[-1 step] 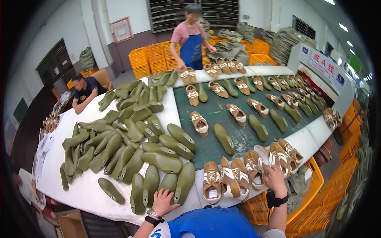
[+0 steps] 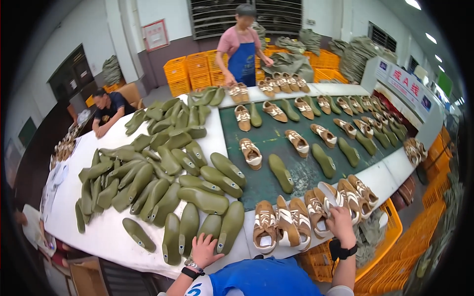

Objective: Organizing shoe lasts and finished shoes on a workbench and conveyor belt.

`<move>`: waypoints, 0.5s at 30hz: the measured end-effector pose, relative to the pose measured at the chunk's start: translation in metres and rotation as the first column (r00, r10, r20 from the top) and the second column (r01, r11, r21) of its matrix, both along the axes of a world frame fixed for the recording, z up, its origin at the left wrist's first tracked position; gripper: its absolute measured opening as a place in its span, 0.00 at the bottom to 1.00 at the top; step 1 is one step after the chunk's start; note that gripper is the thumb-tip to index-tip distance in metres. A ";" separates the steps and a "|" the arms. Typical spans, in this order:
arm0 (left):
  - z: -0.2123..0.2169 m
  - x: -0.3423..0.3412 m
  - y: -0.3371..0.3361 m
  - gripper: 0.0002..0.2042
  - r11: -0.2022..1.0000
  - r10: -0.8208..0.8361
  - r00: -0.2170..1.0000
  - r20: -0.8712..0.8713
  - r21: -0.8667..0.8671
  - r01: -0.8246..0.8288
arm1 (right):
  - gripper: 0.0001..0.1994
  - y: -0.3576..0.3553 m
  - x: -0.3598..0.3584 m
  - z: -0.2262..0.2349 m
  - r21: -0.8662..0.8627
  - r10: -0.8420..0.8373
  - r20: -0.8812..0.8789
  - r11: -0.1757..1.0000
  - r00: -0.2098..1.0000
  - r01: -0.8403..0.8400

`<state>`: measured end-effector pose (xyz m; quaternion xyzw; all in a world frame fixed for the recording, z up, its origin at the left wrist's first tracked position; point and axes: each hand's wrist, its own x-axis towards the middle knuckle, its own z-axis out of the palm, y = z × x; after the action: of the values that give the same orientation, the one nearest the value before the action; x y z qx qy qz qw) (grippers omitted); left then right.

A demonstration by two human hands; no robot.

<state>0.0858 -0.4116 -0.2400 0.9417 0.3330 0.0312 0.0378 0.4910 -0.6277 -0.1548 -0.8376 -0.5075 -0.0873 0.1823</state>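
Observation:
My left hand [image 2: 205, 250] lies with its fingers spread over the near ends of olive-green shoe lasts [image 2: 211, 226], touching them rather than wrapping round one. To the right, my right hand [image 2: 341, 224] bends its fingers on a brown-and-white sneaker [image 2: 332, 195] in the row along the near table edge. A pale, sole-shaped surface shows above those fingers; whether it is an outsole or a loose insole I cannot tell. Beside it stand laced sneakers [image 2: 265, 227] in the same colours. A large heap of lasts [image 2: 140, 182] covers the left part of the white table [image 2: 64, 217].
Sneakers and lasts stand in rows on a green conveyor belt [image 2: 256, 185]. Across the table stands a person in a blue apron [image 2: 242, 61]; another person [image 2: 111, 111] sits at the far left. Orange crates [image 2: 390, 232] stand by my right arm, and more line the wall.

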 end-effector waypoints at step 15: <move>0.008 -0.073 0.037 0.27 0.871 0.464 0.752 0.468 -0.087 -0.484 | 0.24 0.172 -0.180 -0.042 -0.179 0.863 -0.267 0.393 0.429 -0.902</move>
<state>0.0133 -0.3746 -0.2318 0.7900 0.5403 0.2755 0.0905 0.3108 -0.4561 -0.1967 -0.4607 -0.8675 0.1545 0.1064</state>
